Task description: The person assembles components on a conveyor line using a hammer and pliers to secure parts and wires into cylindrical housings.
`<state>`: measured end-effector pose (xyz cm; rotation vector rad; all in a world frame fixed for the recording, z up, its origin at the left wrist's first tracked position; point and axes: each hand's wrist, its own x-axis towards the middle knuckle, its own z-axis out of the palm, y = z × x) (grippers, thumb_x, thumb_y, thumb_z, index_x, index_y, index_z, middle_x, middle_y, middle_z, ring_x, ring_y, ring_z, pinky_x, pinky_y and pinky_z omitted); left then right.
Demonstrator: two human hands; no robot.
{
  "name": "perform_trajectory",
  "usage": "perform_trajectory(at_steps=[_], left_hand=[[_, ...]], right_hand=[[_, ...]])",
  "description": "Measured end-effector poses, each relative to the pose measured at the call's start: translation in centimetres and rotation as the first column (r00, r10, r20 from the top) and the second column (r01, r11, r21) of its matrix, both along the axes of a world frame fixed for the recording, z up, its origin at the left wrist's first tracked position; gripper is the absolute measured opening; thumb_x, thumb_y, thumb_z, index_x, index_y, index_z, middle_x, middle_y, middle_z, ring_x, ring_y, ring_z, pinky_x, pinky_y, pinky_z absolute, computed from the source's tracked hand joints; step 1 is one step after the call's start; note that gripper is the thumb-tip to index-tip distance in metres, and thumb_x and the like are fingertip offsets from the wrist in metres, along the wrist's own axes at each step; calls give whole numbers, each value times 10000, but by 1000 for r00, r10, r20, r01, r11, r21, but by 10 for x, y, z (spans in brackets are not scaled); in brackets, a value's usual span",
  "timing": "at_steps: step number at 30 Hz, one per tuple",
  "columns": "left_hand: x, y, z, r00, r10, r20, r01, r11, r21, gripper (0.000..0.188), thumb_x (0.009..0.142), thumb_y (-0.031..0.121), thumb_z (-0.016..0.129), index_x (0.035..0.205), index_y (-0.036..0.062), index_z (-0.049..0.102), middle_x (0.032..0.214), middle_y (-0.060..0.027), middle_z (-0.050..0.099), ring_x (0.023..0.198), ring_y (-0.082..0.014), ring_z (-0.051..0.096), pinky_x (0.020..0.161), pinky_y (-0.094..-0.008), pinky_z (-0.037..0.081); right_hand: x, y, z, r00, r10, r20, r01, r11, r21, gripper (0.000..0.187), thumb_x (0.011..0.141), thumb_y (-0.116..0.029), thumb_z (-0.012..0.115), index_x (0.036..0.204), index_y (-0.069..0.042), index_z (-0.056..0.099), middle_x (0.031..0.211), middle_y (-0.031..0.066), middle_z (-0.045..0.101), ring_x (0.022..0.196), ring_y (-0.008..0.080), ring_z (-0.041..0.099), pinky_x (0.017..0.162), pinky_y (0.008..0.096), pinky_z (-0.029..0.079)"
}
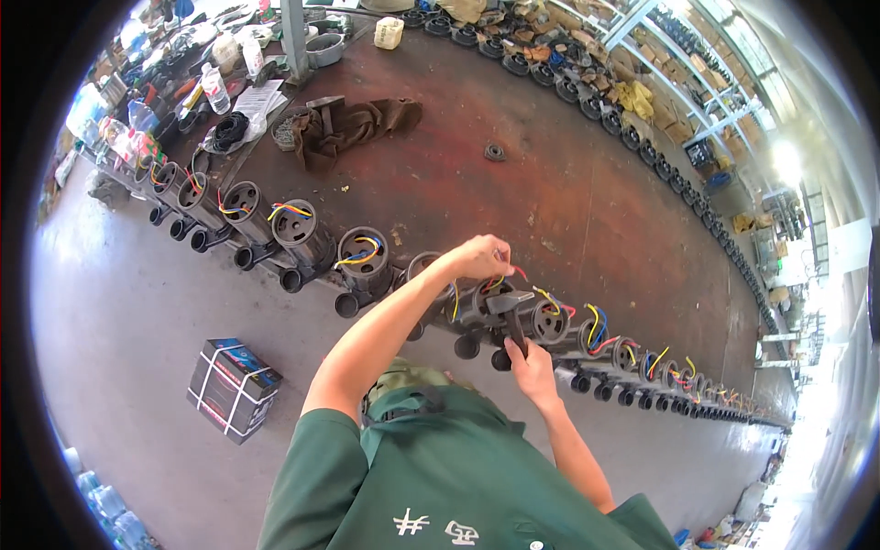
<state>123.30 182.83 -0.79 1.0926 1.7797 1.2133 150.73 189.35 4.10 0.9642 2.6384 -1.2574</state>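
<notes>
In my feed, the left hand (486,258) presses its fingers together, apparently pinching a thin red wire (521,273), above a grey, open-topped cylindrical housing (470,310) at its 6 o'clock. The right hand (532,371) wraps a black-handled grey hammer (510,302), head toward 11 o'clock, probably gripped low to free the head. Matching housings (307,234) line the red-brown table (440,202) from 10 to 4 o'clock, likely upright for easy access.

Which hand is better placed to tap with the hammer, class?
Probably the right hand: it grips the hammer by its handle, while the left hand is up beside the coloured wires.
</notes>
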Motion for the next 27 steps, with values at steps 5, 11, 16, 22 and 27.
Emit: perform_trajectory(at_steps=[5, 11, 16, 22, 27], left_hand=[[-2, -3, 6, 999, -23, 49, 27, 996, -83, 246, 863, 258, 748, 925, 22, 715, 771, -103, 725, 713, -210, 695, 657, -364, 547], [0, -1, 16, 993, -59, 99, 73, 988, -136, 213, 857, 243, 740, 897, 35, 723, 812, -131, 734, 707, -239, 720, 645, -382, 594], [0, 10, -5, 993, -66, -96, 66, 998, -2, 312, 858, 307, 766, 810, 9, 690, 748, -189, 699, 714, -343, 696, 657, -436, 530], [-18, -4, -28, 988, 39, 151, -36, 999, -23, 197, 905, 162, 711, 775, 24, 657, 661, -12, 598, 624, -79, 518, 552, -296, 436], [14, 19, 11, 960, -26, 277, 59, 992, -112, 156, 930, 132, 677, 829, 20, 636, 710, -41, 673, 618, -96, 616, 544, -262, 514]], right_hand=[[-7, 5, 39, 998, -18, -65, 6, 985, -173, 409, 1043, -424, 571, 847, -65, 576, 637, -39, 509, 534, 51, 463, 466, 239, 362], [3, -17, -11, 993, -34, -116, 57, 976, 208, 413, 1025, -366, 579, 899, 25, 621, 708, 202, 660, 648, 371, 664, 619, 446, 494], [-4, -8, 8, 998, -31, 51, 29, 998, 48, 501, 1004, -456, 567, 977, 31, 678, 828, 277, 678, 834, 445, 690, 730, 493, 517], [-21, -12, 91, 982, -37, -187, 17, 994, -105, 540, 1021, -499, 524, 966, 21, 658, 813, 268, 672, 821, 462, 667, 716, 511, 507], [16, -21, -9, 988, -115, -101, 124, 988, 89, 495, 1022, -480, 521, 1006, 8, 605, 798, 276, 669, 778, 496, 662, 665, 549, 527]])
